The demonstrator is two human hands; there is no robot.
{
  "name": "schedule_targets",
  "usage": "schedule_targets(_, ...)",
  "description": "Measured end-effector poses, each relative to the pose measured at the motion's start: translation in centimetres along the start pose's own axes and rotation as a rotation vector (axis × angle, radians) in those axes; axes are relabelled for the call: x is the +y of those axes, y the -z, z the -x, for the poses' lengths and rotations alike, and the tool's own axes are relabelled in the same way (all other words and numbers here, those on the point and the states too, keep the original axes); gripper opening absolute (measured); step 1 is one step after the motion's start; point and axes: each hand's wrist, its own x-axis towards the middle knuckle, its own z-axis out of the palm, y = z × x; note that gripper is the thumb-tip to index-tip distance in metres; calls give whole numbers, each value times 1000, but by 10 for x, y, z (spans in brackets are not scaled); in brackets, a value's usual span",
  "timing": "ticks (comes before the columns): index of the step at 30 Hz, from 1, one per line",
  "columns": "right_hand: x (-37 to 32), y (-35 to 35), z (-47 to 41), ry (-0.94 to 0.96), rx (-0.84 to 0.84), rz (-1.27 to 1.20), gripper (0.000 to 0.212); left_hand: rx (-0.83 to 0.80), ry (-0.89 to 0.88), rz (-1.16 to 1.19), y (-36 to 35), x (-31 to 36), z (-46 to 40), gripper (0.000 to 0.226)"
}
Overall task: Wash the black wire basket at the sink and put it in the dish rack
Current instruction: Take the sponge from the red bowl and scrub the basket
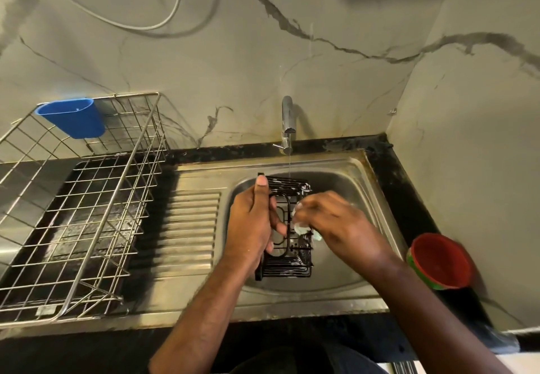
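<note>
The black wire basket [292,262] hangs over the steel sink bowl [347,180], flecked with white suds. My left hand [252,221] grips its left side, thumb stretched up along the top edge. My right hand [333,221] is closed on a pale soapy scrubber [301,227] pressed against the basket's right side; the hand is blurred. A thin stream of water falls from the chrome tap [287,122] onto the basket's far end. The steel wire dish rack [87,212] stands on the counter to the left.
A blue plastic cup holder [73,117] hangs on the rack's back rim. A ribbed steel drainboard [190,227] lies between rack and bowl. A red bowl with a green rim [441,261] sits on the black counter at the right. Marble walls close the back and right.
</note>
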Motion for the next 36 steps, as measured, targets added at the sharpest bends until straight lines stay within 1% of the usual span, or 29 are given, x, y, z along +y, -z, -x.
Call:
schedule_targets(2, -4, 3, -7, -59, 64, -31, 36, -70, -41, -72, 7, 6, -4, 55)
schedule_targets(3, -7, 7, -11, -116, 134, -84, 33, -125, -60, -111, 11, 9, -4, 56)
schedule_targets(5, -1, 14, -18, -263, 271, -174, 27, -225, -99, -178, 15, 10, 1, 56)
schedule_targets(6, 4, 17, -21, -346, 287, -189, 26, -255, -126, -205, 16, 9, 5, 55)
schedule_targets(8, 15, 17, -23, -490, 185, -167, 28, -278, -209, -237, 17, 5, 12, 50)
schedule_targets(10, 21, 14, -20, -600, 108, -227, 29, -287, -338, -257, 19, 0, 12, 48)
schedule_targets(12, 25, 12, -16, -681, 134, -304, 25, -261, -504, -327, 21, -5, 8, 52)
schedule_targets(14, 32, 11, -14, -725, 161, -294, 24, -204, -635, -417, 22, -8, 5, 53)
schedule_targets(17, 44, 9, -11, -848, 175, -247, 22, -83, -733, -445, 25, -10, 5, 57)
schedule_targets(19, 53, 8, -8, -948, 169, -200, 17, 4, -837, -471, 28, -12, 4, 55)
schedule_targets(21, 62, 8, -4, -995, 151, -173, 16, 52, -919, -489, 31, -15, 3, 52)
schedule_targets(24, 71, 7, 3, -1038, 120, -142, 18, 80, -938, -507, 30, -20, 4, 61)
schedule_targets(26, 74, 6, 8, -1077, 125, -140, 21, 102, -934, -524, 28, -22, 5, 62)
schedule_targets(28, 74, 6, 12, -1099, 148, -94, 22, 121, -929, -530, 27, -19, 6, 57)
schedule_targets(30, 71, 9, 15, -1063, 182, -12, 22, 116, -921, -518, 26, -17, 6, 47)
schedule_targets(31, 68, 12, 14, -1031, 196, -15, 23, 113, -915, -519, 26, -17, 6, 44)
schedule_targets(33, 53, 18, 5, -937, 186, -123, 26, 106, -913, -541, 23, -18, 6, 43)
schedule_targets(34, 42, 21, -1, -852, 149, -190, 28, 107, -913, -558, 21, -19, 6, 44)
schedule_targets(36, 19, 25, -11, -616, 43, -267, 32, 122, -909, -593, 17, -21, 5, 48)
